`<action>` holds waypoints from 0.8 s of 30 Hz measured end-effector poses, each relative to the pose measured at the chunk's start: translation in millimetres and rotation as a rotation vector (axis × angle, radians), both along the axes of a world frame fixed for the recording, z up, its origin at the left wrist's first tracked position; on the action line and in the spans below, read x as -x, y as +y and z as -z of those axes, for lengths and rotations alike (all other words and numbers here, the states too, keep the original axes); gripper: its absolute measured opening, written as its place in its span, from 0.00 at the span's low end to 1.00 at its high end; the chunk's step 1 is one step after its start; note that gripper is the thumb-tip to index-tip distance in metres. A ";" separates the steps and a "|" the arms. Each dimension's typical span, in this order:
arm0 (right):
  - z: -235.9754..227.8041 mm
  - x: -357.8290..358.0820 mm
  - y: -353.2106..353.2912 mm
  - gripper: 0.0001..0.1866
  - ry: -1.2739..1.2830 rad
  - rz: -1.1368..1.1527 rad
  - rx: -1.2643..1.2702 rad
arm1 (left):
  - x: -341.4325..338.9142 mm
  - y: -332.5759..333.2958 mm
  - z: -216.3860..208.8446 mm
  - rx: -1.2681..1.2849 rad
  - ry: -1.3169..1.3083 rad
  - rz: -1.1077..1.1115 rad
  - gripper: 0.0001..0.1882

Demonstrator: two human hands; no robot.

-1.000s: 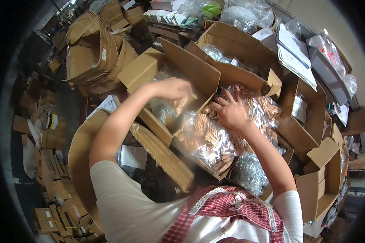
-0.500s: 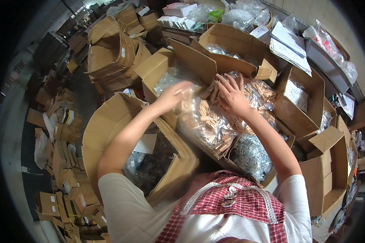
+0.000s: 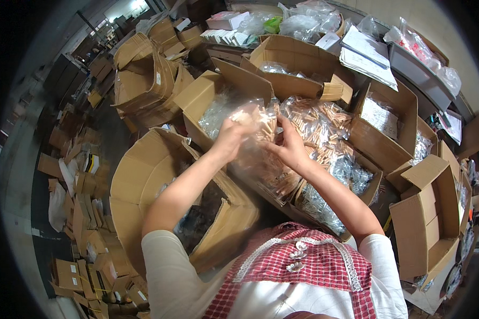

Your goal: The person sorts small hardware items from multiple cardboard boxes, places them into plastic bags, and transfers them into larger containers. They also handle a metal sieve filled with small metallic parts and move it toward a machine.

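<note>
Holding a clear bag of tan pegs [image 3: 266,127] above the open cartons, our left hand [image 3: 233,139] has its fingers bent in around the bag's left side, blurred at the tips. Our right hand [image 3: 291,148] keeps a moderate gap between thumb and forefinger at the bag's right edge; we cannot tell whether they pinch it. Below the right forearm we note clear bags of silvery pieces [image 3: 332,204] in a low carton; to our left, a wide-mouthed carton [image 3: 135,170], its inside dark. Just beyond the right hand lie more bagged pegs [image 3: 332,127]. Past the left hand, a flapped carton [image 3: 194,101] holds crumpled clear plastic [image 3: 214,116]. To the right, a deep carton [image 3: 380,146] has a white sheet [image 3: 379,117] inside. Farther off, a broad carton [image 3: 303,53] contains clear packets [image 3: 274,67]; beyond, plastic bags top a grey bin [image 3: 418,69].
</note>
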State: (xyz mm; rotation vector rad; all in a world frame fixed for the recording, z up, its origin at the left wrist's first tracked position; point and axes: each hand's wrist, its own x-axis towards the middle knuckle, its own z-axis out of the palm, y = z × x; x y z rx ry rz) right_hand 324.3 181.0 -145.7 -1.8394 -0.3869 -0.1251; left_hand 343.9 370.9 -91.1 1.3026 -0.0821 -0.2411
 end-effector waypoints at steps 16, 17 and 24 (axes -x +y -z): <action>16.7 -6.4 -41.4 0.11 0.228 -0.064 -0.589 | -21.4 3.2 19.9 0.078 0.101 0.079 0.17; 14.4 -5.0 -40.4 0.12 0.263 -0.052 -0.565 | -17.8 0.6 16.7 0.081 0.122 0.102 0.18; 1.9 10.1 -29.3 0.14 0.252 -0.121 -0.603 | 7.5 -15.4 -5.2 0.039 0.078 0.378 0.31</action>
